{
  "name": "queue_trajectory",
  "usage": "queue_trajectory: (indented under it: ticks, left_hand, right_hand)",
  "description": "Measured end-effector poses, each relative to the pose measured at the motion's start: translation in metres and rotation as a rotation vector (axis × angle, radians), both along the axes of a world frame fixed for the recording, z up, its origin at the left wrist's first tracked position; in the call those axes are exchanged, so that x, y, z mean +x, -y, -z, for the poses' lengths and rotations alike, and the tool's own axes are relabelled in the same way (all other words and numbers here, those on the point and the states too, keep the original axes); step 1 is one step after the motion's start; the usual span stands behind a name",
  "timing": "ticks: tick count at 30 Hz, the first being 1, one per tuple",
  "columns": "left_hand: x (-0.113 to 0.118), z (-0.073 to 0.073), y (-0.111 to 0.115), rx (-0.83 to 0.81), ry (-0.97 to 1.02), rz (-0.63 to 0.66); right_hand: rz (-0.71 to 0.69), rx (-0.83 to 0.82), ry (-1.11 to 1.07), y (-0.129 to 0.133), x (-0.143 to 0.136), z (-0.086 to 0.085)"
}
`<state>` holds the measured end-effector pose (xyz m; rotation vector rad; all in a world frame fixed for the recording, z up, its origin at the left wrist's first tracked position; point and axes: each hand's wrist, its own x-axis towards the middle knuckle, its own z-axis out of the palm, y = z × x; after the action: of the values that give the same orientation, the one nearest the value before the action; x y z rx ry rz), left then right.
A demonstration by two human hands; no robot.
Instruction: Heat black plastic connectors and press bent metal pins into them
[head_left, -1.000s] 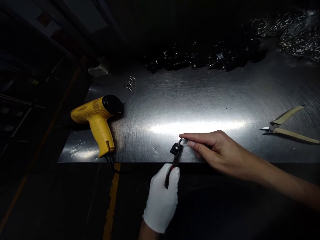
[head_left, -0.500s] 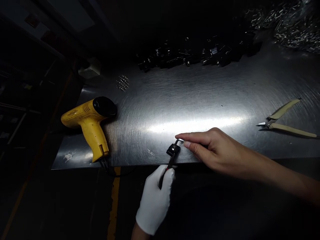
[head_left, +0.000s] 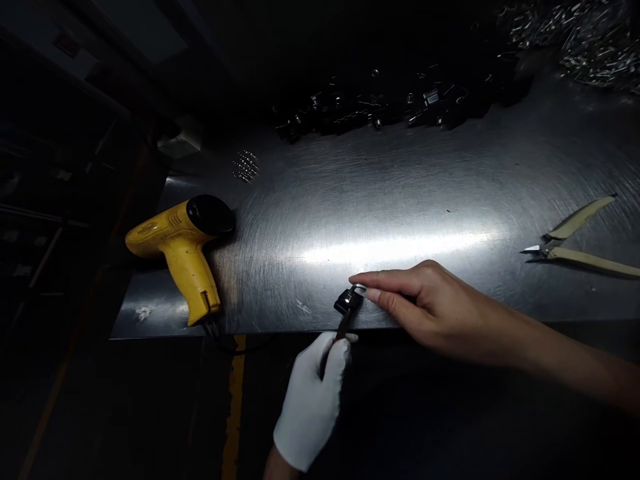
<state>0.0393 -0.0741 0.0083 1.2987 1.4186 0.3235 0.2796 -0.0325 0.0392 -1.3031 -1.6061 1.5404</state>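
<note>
My left hand (head_left: 313, 403), in a white glove, is closed around a thin dark tool (head_left: 343, 325) with a bit of red near the fingers. At its far end sits a small black part (head_left: 345, 301), close to the table's front edge. The kind of tool and of part cannot be made out. My bare right hand (head_left: 425, 303) pinches a small bent shiny metal piece (head_left: 359, 288) between thumb and forefinger. That piece meets the top of the black part; whether it is joined to it is unclear.
A yellow heat gun (head_left: 183, 250) lies at the left of the metal table (head_left: 320, 193). Cutting pliers (head_left: 560, 250) lie spread at the right. Small metal pins (head_left: 245, 165) form a patch at the back left. Black parts (head_left: 380, 110) and a heap of metal pieces (head_left: 600, 50) lie behind.
The bent metal piece has tipped lower against the black part, and my right fingers have dropped slightly with it. Both grips stay the same. The view has shifted a little.
</note>
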Motion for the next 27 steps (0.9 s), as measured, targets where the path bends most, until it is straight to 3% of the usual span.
queue_trajectory:
  ticks: [8,18,24,27]
  left_hand:
    - [0.008,0.005,0.005,0.055,0.077,-0.017]
    - [0.025,0.011,0.015,0.097,0.137,-0.151]
    - [0.034,0.012,0.021,0.118,0.12,-0.256]
    - [0.039,0.011,0.023,0.118,0.151,-0.313]
  right_hand:
    - [0.045,0.009,0.006,0.006,-0.007,0.004]
    - [0.216,0.065,-0.076,0.022,-0.029,0.009]
    - [0.347,0.288,-0.072,0.029,-0.044,0.014]
    - [0.374,0.325,-0.035,0.031,-0.05,0.018]
